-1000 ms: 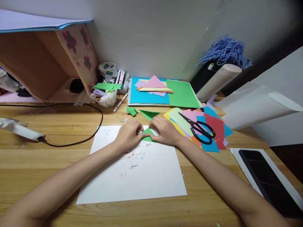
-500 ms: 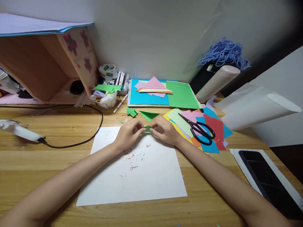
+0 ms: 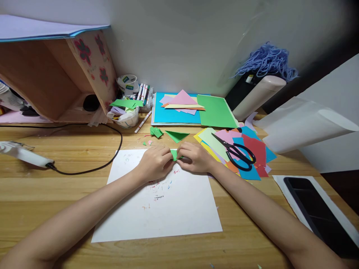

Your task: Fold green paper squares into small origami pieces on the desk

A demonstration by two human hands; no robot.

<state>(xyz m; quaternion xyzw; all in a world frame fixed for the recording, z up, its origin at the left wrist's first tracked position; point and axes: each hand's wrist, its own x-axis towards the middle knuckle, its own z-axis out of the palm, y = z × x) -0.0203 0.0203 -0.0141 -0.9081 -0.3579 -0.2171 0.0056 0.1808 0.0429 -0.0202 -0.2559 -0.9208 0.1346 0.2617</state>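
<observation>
Tub (image 3: pixel 127 120) of paper scraps (image 3: pixel 119 111), hands (image 3: pixel 174 160) pinching green paper (image 3: pixel 174 154).

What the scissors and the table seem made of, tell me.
The scissors: dark blades, probably steel, tapering to a point; black loop handles, likely smooth plastic, by their shine. The table: wood or wood-look laminate, faintly glossy, by its grain lines.
</observation>
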